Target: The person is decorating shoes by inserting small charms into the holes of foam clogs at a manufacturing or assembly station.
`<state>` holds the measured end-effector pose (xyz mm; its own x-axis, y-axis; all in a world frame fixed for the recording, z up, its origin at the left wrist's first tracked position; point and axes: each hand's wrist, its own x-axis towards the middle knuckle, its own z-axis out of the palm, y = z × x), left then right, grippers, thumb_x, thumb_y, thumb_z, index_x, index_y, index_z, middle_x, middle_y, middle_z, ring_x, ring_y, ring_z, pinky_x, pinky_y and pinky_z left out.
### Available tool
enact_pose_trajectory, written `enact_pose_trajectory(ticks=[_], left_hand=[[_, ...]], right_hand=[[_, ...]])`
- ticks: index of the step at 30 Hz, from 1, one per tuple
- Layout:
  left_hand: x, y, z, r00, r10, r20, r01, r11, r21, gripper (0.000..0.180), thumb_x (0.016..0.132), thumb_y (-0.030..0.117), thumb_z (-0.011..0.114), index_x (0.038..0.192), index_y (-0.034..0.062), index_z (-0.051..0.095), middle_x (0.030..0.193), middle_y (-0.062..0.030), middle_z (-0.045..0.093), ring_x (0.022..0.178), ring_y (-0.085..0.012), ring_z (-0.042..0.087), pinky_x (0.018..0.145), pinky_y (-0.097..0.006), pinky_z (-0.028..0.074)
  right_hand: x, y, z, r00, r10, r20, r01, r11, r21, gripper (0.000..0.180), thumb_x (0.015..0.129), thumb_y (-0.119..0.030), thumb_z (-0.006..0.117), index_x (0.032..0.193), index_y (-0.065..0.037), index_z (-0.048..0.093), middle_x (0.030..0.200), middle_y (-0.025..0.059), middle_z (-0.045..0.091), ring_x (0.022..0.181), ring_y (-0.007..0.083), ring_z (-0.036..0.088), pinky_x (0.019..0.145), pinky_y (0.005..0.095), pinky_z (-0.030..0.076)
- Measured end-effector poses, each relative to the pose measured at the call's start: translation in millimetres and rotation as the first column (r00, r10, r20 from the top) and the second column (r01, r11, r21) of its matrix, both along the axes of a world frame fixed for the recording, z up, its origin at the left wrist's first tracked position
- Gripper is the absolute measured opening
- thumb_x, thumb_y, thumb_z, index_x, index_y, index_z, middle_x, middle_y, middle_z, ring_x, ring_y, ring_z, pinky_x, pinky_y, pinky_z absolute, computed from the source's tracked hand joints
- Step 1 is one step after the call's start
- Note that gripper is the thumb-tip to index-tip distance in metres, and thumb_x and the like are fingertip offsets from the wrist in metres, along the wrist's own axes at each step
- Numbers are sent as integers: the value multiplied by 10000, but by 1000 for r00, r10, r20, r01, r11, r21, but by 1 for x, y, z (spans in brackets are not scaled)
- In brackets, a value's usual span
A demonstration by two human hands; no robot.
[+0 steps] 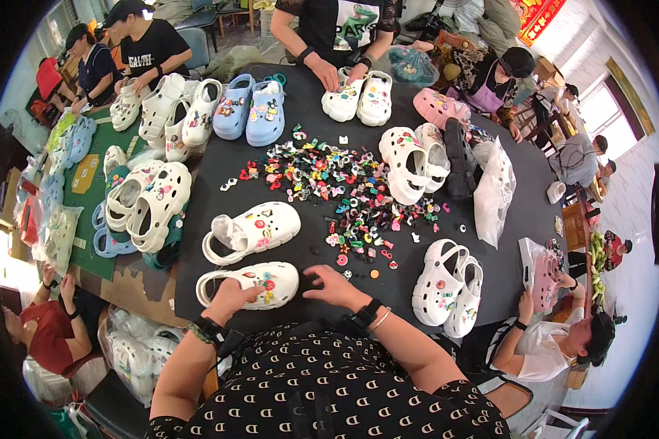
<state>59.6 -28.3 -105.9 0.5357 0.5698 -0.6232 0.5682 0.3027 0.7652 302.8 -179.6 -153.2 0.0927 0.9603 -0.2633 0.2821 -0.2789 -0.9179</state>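
Observation:
My left hand (234,298) grips the near side of a white clog (282,280) that lies on its sole on the black table, its toe to the right. Colourful shoe charms dot the clog's top. Just right of the toe is my right hand (337,287), its fingers apart and curved, with nothing visible in them. Beyond the held clog lies a second white clog (271,217) with charms and some pale stuffing at its heel. A large loose heap of small colourful shoe charms (351,175) spreads over the middle of the table.
White clogs (435,289) stand to my right, and another pair (410,164) lies beyond the charms. Blue clogs (266,113) are at the far left. Opposite me a person's hands (337,77) work on a white clog. At right, a person holds a bagged pink clog (543,282).

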Motion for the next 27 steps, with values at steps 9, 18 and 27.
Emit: enact_pose_trajectory(ticks=[9, 18, 27], left_hand=[[-23, -2, -3, 911, 363, 197, -235, 848, -475, 398, 957, 270, 606, 1024, -119, 657, 953, -133, 713, 857, -192, 674, 784, -306, 501], [-25, 3, 25, 911, -271, -312, 408, 712, 572, 384, 845, 348, 684, 689, -2, 691, 638, -205, 613, 623, -384, 608, 586, -420, 471], [-9, 42, 66, 993, 85, 86, -117, 863, 491, 272, 930, 126, 653, 1143, -38, 613, 983, -54, 677, 872, -102, 613, 791, -256, 496]], right_hand=[[78, -63, -12, 939, -178, 294, 231, 961, -153, 219, 791, -113, 742, 969, -24, 651, 886, 118, 689, 808, 218, 683, 737, 332, 538], [127, -55, -15, 654, -481, 584, 525, 844, 107, 197, 791, -147, 743, 841, -16, 604, 802, 151, 662, 768, 341, 652, 696, 425, 509], [98, -8, -20, 727, -344, 594, 270, 939, 213, 158, 806, -142, 715, 844, -10, 638, 785, 124, 658, 739, 287, 650, 672, 389, 514]])
